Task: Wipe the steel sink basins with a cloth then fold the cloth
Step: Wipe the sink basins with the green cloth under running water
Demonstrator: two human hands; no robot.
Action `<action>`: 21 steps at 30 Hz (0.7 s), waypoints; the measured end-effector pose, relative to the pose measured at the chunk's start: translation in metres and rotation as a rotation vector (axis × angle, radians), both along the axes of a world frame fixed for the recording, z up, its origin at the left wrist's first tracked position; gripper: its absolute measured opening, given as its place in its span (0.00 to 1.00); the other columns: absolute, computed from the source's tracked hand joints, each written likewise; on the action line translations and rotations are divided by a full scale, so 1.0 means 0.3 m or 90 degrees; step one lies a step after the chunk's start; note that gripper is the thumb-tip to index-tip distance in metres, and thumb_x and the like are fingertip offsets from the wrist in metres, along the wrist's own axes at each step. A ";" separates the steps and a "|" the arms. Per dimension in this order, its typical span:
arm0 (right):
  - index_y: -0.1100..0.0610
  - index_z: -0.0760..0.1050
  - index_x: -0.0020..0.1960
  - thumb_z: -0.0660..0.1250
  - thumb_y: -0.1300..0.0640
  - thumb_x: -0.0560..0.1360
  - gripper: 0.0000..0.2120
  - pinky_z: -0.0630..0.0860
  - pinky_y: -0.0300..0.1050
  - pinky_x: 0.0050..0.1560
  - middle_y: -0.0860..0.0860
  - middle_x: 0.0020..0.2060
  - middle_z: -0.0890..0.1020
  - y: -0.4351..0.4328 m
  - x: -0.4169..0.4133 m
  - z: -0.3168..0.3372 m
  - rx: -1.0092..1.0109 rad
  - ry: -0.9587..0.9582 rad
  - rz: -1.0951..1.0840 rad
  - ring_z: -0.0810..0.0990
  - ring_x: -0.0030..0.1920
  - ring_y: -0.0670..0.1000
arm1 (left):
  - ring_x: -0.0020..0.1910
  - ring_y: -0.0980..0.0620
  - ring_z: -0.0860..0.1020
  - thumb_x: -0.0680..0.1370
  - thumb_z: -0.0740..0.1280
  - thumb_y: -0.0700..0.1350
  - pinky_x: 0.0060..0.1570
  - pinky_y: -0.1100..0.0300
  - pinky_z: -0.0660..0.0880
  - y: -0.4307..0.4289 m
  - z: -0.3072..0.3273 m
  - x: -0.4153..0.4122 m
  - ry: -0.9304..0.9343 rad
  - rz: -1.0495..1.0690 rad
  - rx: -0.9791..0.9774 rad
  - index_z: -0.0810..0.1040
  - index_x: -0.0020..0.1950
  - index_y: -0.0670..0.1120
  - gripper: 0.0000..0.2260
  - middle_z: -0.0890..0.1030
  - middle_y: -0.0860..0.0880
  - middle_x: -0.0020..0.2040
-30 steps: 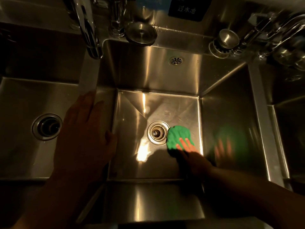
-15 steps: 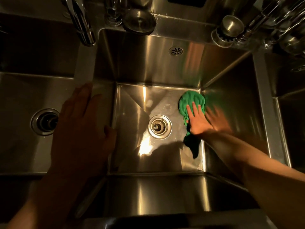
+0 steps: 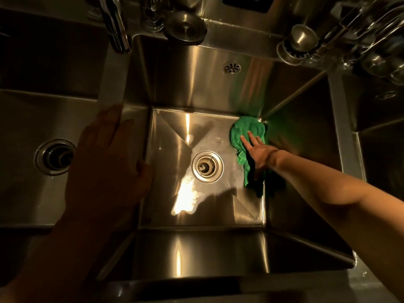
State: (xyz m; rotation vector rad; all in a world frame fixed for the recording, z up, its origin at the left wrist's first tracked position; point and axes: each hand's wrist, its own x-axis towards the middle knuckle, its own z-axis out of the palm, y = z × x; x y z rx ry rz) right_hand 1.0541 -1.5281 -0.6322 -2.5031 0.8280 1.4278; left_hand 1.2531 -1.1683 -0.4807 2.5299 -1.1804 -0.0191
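Observation:
A green cloth [image 3: 247, 132] lies bunched on the floor of the middle steel basin [image 3: 209, 206], pushed into its far right corner. My right hand [image 3: 259, 153] presses flat on the cloth with straight fingers, and a tail of cloth trails toward me under the palm. My left hand [image 3: 107, 162] rests flat with spread fingers on the divider between the left basin [image 3: 26, 189] and the middle one. The middle basin's drain [image 3: 207, 166] sits just left of the cloth.
A faucet spout [image 3: 117, 25] hangs over the divider at the back left. Two metal drain stoppers [image 3: 185, 27] [image 3: 299, 43] lie on the back ledge. An overflow grille [image 3: 231, 67] is in the back wall. A third basin [image 3: 384, 154] lies right.
My right hand slid the cloth from beside the drain up to the basin's far right corner. The left hand stayed on the divider.

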 end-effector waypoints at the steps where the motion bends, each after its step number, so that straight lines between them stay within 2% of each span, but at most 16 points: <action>1: 0.50 0.27 0.79 0.86 0.47 0.55 0.78 0.55 0.60 0.79 0.56 0.78 0.30 0.017 -0.017 -0.006 -0.025 0.009 0.014 0.39 0.80 0.63 | 0.75 0.37 0.65 0.71 0.63 0.51 0.69 0.39 0.68 0.000 -0.001 0.001 -0.001 -0.001 -0.003 0.68 0.76 0.43 0.33 0.64 0.42 0.79; 5: 0.59 0.26 0.78 0.81 0.43 0.64 0.70 0.54 0.59 0.79 0.65 0.77 0.33 0.098 -0.102 -0.039 -0.109 0.028 0.122 0.42 0.78 0.69 | 0.76 0.38 0.65 0.71 0.64 0.51 0.70 0.39 0.68 0.000 -0.005 0.002 -0.005 0.002 -0.016 0.69 0.75 0.43 0.32 0.64 0.42 0.79; 6: 0.59 0.27 0.78 0.77 0.45 0.69 0.64 0.54 0.59 0.79 0.66 0.77 0.33 0.112 -0.121 -0.040 -0.104 0.025 0.127 0.42 0.78 0.70 | 0.76 0.37 0.65 0.71 0.64 0.51 0.71 0.39 0.68 0.000 -0.008 0.003 -0.005 -0.003 -0.016 0.69 0.75 0.43 0.32 0.64 0.42 0.79; 8: 0.60 0.27 0.78 0.60 0.56 0.80 0.45 0.55 0.61 0.78 0.67 0.76 0.33 0.143 -0.168 -0.045 -0.098 -0.013 0.124 0.43 0.78 0.71 | 0.77 0.37 0.64 0.71 0.63 0.51 0.72 0.38 0.67 0.003 -0.013 0.006 0.005 -0.009 -0.012 0.68 0.75 0.43 0.32 0.64 0.42 0.80; 9: 0.60 0.28 0.78 0.52 0.62 0.81 0.38 0.55 0.60 0.78 0.68 0.77 0.34 0.163 -0.195 -0.048 -0.095 -0.029 0.121 0.43 0.78 0.71 | 0.77 0.37 0.64 0.72 0.63 0.51 0.72 0.38 0.67 0.004 -0.014 0.010 0.008 -0.011 -0.008 0.68 0.76 0.43 0.33 0.63 0.42 0.80; 11: 0.61 0.30 0.79 0.45 0.68 0.81 0.33 0.56 0.60 0.78 0.67 0.77 0.35 0.215 -0.254 -0.058 -0.083 -0.035 0.135 0.43 0.78 0.72 | 0.77 0.36 0.64 0.72 0.63 0.52 0.72 0.37 0.67 0.002 -0.012 0.012 0.013 -0.017 0.000 0.67 0.77 0.43 0.33 0.63 0.42 0.80; 13: 0.61 0.31 0.79 0.43 0.70 0.82 0.30 0.58 0.60 0.77 0.68 0.77 0.36 0.268 -0.303 -0.065 -0.084 -0.026 0.149 0.43 0.78 0.72 | 0.77 0.36 0.65 0.71 0.62 0.51 0.72 0.37 0.66 -0.001 -0.003 0.009 0.028 -0.015 -0.001 0.67 0.76 0.43 0.33 0.64 0.42 0.80; 15: 0.60 0.31 0.79 0.41 0.66 0.84 0.28 0.60 0.60 0.77 0.68 0.77 0.36 0.298 -0.349 -0.067 -0.080 -0.030 0.139 0.44 0.78 0.72 | 0.76 0.35 0.65 0.72 0.61 0.51 0.72 0.37 0.66 -0.005 0.006 0.006 0.036 -0.016 -0.005 0.68 0.76 0.42 0.33 0.64 0.41 0.79; 17: 0.57 0.31 0.79 0.34 0.54 0.83 0.27 0.57 0.64 0.77 0.65 0.78 0.35 0.318 -0.378 -0.053 -0.064 -0.024 0.131 0.42 0.78 0.71 | 0.76 0.35 0.65 0.73 0.60 0.52 0.73 0.37 0.66 -0.006 0.012 0.005 0.038 -0.021 -0.007 0.68 0.76 0.41 0.32 0.65 0.40 0.79; 19: 0.53 0.32 0.80 0.25 0.43 0.75 0.35 0.54 0.65 0.77 0.59 0.78 0.32 0.329 -0.392 -0.042 -0.035 -0.011 0.097 0.40 0.78 0.69 | 0.76 0.35 0.65 0.73 0.60 0.51 0.73 0.37 0.66 -0.007 0.016 0.001 0.038 -0.021 -0.014 0.68 0.75 0.41 0.31 0.65 0.39 0.78; 20: 0.54 0.32 0.80 0.26 0.40 0.76 0.35 0.53 0.63 0.78 0.58 0.77 0.31 0.332 -0.392 -0.045 -0.038 -0.007 0.105 0.40 0.78 0.70 | 0.76 0.35 0.65 0.73 0.60 0.51 0.73 0.38 0.66 -0.007 0.019 -0.001 0.039 -0.017 -0.018 0.68 0.75 0.41 0.31 0.65 0.39 0.78; 21: 0.55 0.31 0.80 0.32 0.38 0.80 0.34 0.53 0.61 0.79 0.58 0.76 0.31 0.333 -0.386 -0.050 -0.043 -0.006 0.113 0.40 0.78 0.70 | 0.75 0.35 0.65 0.73 0.60 0.51 0.72 0.38 0.67 -0.006 0.021 -0.003 0.038 -0.014 -0.020 0.68 0.75 0.41 0.31 0.65 0.40 0.78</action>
